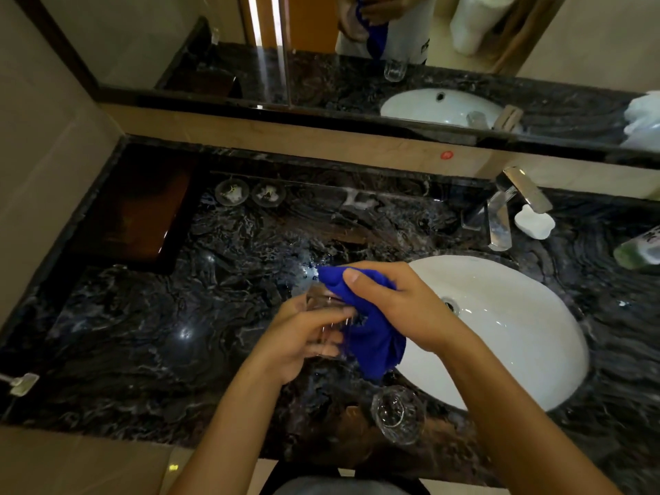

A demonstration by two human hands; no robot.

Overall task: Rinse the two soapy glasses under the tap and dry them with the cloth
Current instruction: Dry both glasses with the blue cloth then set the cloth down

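My left hand (303,337) grips a clear glass (323,301) above the dark marble counter, just left of the basin. A blue cloth (371,330) is pushed against the glass, and my right hand (396,298) holds that cloth, its thumb lying on top. A second clear glass (396,412) stands upright on the counter near the front edge, below my hands. The chrome tap (507,209) stands behind the white basin (528,344); no water shows running from it.
A white soap dish (534,221) sits right of the tap and a green bottle (639,250) at the far right. Two small round glass dishes (250,192) and a dark tray (139,216) lie at the back left. A mirror (357,48) spans the wall.
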